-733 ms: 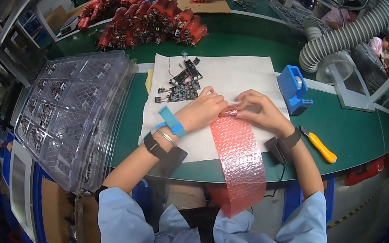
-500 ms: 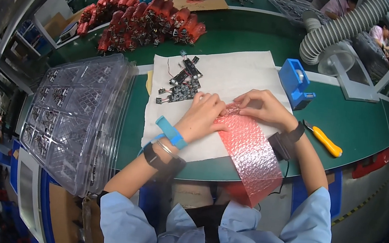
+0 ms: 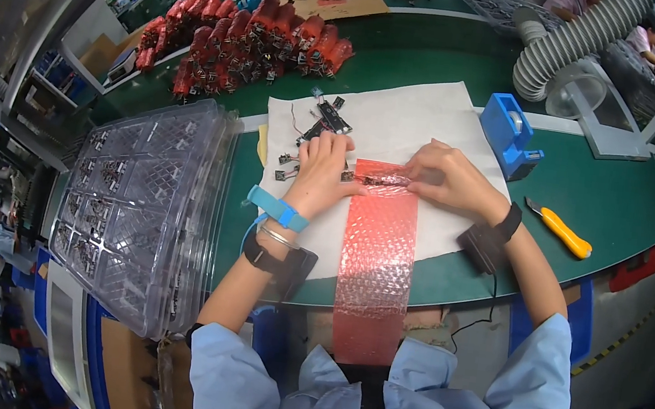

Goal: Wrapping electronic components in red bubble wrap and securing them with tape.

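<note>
Your green bench [image 3: 592,184] carries a stack of clear trays [image 3: 179,211] on your left, a white sheet [image 3: 407,124] in front of you and, past it, a pile of red-wrapped bundles [image 3: 258,37]. A strip of red bubble wrap [image 3: 377,251] runs over the sheet, its near end hanging off the bench toward your lap. 1 dark circuit board [image 3: 383,182] lies crosswise at its far part, seemingly only partly covered: wrapping looks barely begun here, while the loose boards [image 3: 332,117] lie bare. Your right hand [image 3: 429,178] is pinched narrow on the wrap by the board's right end. Your left hand [image 3: 317,173] is spread, palm down, thumb at the strip's left edge, fingers by the loose boards; I cannot tell whether the thumb presses.
</note>
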{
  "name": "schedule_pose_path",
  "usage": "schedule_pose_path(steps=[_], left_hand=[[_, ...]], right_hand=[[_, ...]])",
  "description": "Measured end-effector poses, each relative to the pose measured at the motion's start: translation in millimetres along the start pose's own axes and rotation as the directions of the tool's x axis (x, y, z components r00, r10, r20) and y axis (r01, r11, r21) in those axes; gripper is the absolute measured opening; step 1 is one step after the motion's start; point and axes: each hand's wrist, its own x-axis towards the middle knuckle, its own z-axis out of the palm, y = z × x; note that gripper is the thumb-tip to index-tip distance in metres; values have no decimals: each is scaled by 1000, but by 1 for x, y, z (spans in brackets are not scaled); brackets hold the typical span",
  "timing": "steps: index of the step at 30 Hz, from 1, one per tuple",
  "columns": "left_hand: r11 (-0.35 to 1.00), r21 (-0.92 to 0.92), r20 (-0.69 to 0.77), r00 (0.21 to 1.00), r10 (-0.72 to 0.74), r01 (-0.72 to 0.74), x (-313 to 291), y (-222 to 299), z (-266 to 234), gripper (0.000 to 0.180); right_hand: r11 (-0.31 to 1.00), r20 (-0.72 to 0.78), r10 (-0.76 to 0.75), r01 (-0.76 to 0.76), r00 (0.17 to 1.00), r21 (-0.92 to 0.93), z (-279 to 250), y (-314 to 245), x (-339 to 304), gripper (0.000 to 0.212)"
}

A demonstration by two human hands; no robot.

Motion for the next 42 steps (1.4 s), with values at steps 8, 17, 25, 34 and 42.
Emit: schedule_pose_path(steps=[8, 17, 25, 34, 42], left_hand=[[937, 175, 187, 944, 272, -304, -11, 32, 12, 53], [968, 200, 206, 972, 111, -153, -31, 56, 25, 71], [942, 302, 257, 964, 66, -144, -33, 61, 28, 88], [958, 277, 121, 992, 40, -72, -36, 64, 43, 82], [985, 170, 162, 987, 13, -41, -38, 62, 43, 73]], right_hand=[[992, -86, -86, 77, 993, -105, 14, 11, -5, 10], [991, -172, -74, 53, 982, -125, 20, 3, -7, 10], [908, 223, -190, 257, 956, -330, -28, -8, 40, 20], [918, 380, -261, 350, 888, -188, 59, -45, 144, 23], [971, 547, -145, 224, 825, -80, 63, -67, 171, 21]])
